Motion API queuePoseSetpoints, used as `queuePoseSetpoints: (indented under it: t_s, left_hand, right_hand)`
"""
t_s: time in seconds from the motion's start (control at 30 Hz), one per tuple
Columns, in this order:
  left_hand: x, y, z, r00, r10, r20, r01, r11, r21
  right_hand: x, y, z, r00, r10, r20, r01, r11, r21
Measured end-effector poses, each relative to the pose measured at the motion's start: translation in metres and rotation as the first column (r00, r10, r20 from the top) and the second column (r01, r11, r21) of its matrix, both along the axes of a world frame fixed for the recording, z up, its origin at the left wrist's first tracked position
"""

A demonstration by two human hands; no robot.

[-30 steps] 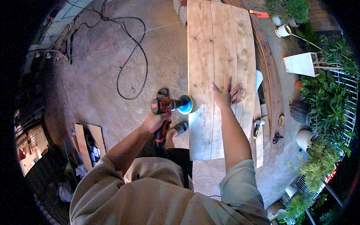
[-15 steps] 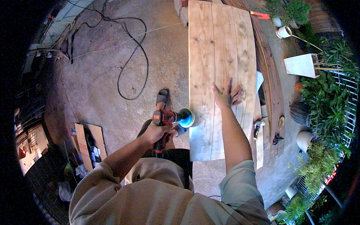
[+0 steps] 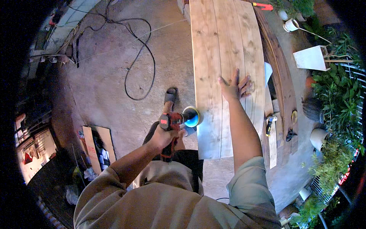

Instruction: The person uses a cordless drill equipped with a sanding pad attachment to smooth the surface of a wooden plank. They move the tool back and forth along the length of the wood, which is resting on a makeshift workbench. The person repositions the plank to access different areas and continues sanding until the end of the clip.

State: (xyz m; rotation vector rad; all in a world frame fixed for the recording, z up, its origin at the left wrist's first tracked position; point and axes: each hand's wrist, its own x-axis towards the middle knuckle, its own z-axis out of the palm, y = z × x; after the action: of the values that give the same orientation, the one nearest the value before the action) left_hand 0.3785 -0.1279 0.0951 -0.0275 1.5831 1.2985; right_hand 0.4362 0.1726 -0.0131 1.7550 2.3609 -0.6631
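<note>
My left hand is closed around the grip of a red and black cordless drill. A round disc pad with a pale rim is fitted to the drill's front, and bluish light falls around it. The pad is at the left long edge of a wide wooden panel made of several joined planks; whether it touches the edge I cannot tell. My right hand lies on the panel's top with its fingers spread, holding nothing.
Right of the panel lie darker boards, a yellow and black hand tool and a tape roll. A red-handled tool sits at the far corner. Potted plants line the right. A black cable loops across the floor; cardboard stands left.
The whole view has shifted slightly, with the panel now a little farther right. The disc pad shows its face more roundly. Both hands keep about the same places relative to drill and panel.
</note>
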Motion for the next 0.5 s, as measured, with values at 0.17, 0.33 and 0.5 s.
queuePoseSetpoints:
  t_s: [0.17,0.33,0.5]
  left_hand:
    - [-0.019,0.009,-0.023,0.993,0.020,0.121,-0.005,0.992,-0.125]
    - [0.009,-0.005,0.007,0.990,-0.096,0.101,0.108,0.986,-0.129]
    - [-0.001,0.001,0.012,0.994,-0.089,0.057,0.099,0.970,-0.222]
  right_hand:
    - [0.000,-0.002,-0.003,0.998,0.018,-0.061,-0.015,0.999,0.052]
    - [-0.001,-0.001,0.003,1.000,0.010,0.018,-0.010,1.000,-0.009]
    - [0.000,-0.003,0.007,1.000,-0.002,0.002,0.002,1.000,-0.005]
